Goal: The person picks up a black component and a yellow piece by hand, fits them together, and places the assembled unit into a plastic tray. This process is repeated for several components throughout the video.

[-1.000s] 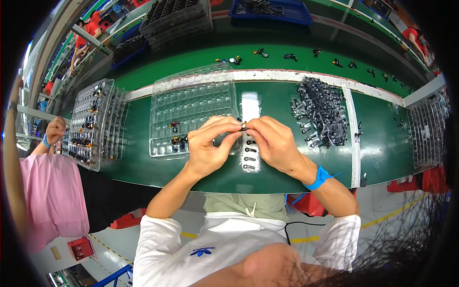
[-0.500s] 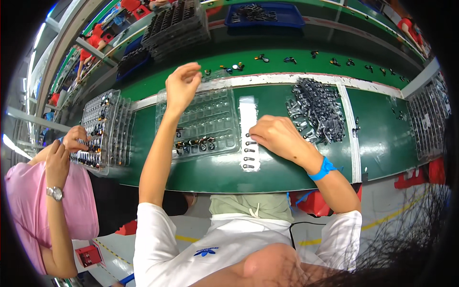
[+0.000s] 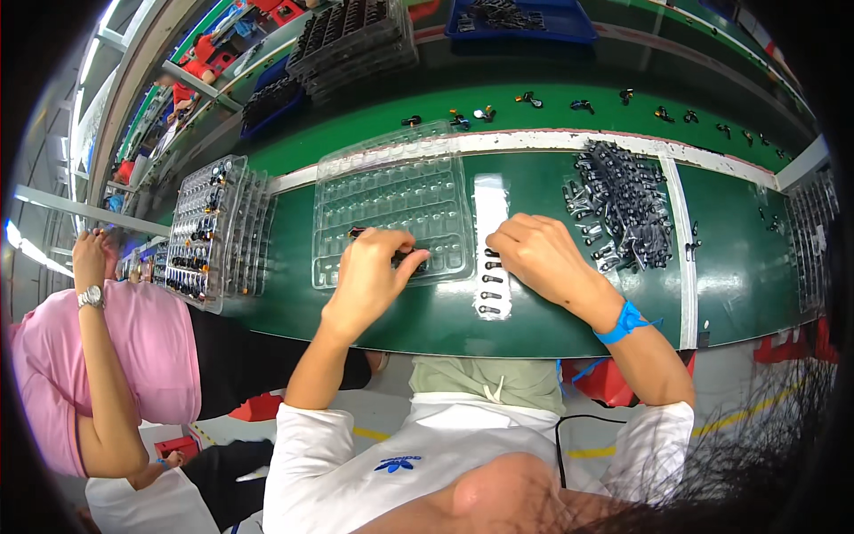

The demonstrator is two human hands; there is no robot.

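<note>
Over the clear tray [image 3: 389, 193], near edge, my left hand [image 3: 372, 274], thumb and index parted, right hand [image 3: 536, 252] bunched over white strip [image 3: 490, 194], can't tell either grip, black parts [image 3: 489, 295] below, green table [image 3: 543, 191] open rightward

Clear plastic gleams on the compartment tray [image 3: 391, 191], thin, glossy, bright along every moulded pocket! Beneath it, the green worktop [image 3: 427, 325], smooth with a soft sheen. Here's the white strip [image 3: 491, 196], flat and smooth, paper or film, hard to call! Across to the heap of black parts [image 3: 623, 209], glinting like glossy plastic. The white ledge [image 3: 551, 141] looks rough and scuffed; the blue tray [image 3: 569, 27], smooth plastic. Matt cloth on the pink top [image 3: 156, 347], shiny metal on the wristwatch [image 3: 91, 296]!
</note>
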